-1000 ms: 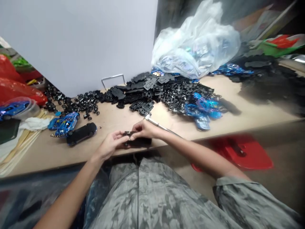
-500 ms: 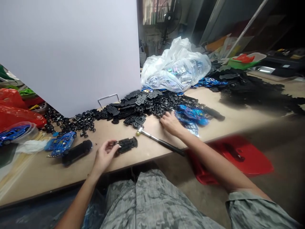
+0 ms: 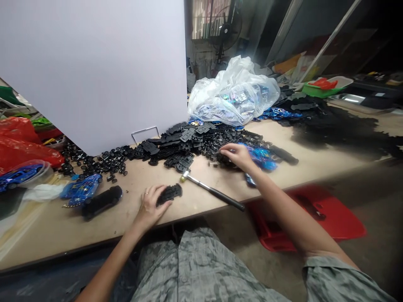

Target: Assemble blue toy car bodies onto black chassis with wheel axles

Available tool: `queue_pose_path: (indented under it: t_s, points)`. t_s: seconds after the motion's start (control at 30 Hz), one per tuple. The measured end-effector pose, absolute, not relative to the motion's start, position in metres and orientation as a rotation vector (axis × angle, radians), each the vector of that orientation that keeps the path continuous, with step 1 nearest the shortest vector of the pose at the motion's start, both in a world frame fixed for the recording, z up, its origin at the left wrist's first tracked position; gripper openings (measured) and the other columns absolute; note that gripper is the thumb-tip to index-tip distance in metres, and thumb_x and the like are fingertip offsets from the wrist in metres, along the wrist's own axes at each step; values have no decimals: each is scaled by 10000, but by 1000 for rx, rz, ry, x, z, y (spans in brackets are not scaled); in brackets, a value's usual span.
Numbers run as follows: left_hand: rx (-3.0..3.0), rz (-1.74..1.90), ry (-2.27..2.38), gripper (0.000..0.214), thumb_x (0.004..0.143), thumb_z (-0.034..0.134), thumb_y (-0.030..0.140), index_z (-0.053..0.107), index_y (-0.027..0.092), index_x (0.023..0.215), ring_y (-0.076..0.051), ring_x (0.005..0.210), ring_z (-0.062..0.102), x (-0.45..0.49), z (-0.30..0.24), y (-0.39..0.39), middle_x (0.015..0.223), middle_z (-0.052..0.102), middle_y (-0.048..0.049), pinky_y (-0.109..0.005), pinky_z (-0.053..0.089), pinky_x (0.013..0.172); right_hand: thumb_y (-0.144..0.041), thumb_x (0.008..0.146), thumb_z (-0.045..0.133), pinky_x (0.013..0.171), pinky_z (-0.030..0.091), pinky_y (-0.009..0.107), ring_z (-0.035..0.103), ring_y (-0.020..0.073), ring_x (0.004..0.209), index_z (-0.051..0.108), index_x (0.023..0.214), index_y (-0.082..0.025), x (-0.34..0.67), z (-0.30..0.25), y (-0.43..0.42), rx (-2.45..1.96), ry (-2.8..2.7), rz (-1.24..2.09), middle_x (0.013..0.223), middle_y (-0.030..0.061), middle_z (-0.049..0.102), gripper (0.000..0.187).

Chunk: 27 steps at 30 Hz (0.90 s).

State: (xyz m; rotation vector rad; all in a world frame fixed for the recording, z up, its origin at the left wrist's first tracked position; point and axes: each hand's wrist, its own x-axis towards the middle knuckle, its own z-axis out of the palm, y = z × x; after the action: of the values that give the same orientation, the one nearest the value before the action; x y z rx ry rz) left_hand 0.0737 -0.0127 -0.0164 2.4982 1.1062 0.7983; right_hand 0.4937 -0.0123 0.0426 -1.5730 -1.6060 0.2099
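My left hand [image 3: 153, 206] is closed around the sides of a black toy car chassis [image 3: 171, 192], which lies flat on the table near its front edge. My right hand [image 3: 238, 157] has thumb and fingers pinched together at the near edge of a heap of small wheel axles [image 3: 222, 138]. What sits between those fingertips, if anything, is too small to make out. Blue toy car bodies [image 3: 262, 156] lie just beyond that hand, partly covered by it. Between both hands rests a hammer [image 3: 214, 191] with a metal head and black handle.
Black chassis [image 3: 179, 142] are heaped behind the hammer. A clear plastic bag [image 3: 234, 94] stands at the back beside a large white panel [image 3: 94, 71]. Further wheels [image 3: 110, 161] and a blue car body [image 3: 82, 188] lie left. A red stool [image 3: 333, 218] stands below the table edge.
My left hand has moved right and closed further over the chassis. My right hand has shifted slightly right at the wheel heap, its fingers now pinched.
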Motion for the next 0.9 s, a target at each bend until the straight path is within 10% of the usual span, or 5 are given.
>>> queue_pose_path:
  t_s: [0.77,0.9]
  points:
    - [2291,914,1112,336,838,771,422,763,233,1115,-339,1239,589,71,9,-23,1227,688,-119,-572,441,1111,-360,949,656,836,611,444,721,270,918,768,995,-282,426,98,-59,-1337,-1529,251,980,91,775,144]
    - [1601,900,984,395,913,692,492,779,191,1153,-241,1042,677,96,47,-48,1178,730,-121,-414,541,974,-227,991,607,983,601,477,732,216,878,744,1108,-294,357,74,-90,-935,-1941,129,938,31,785,193]
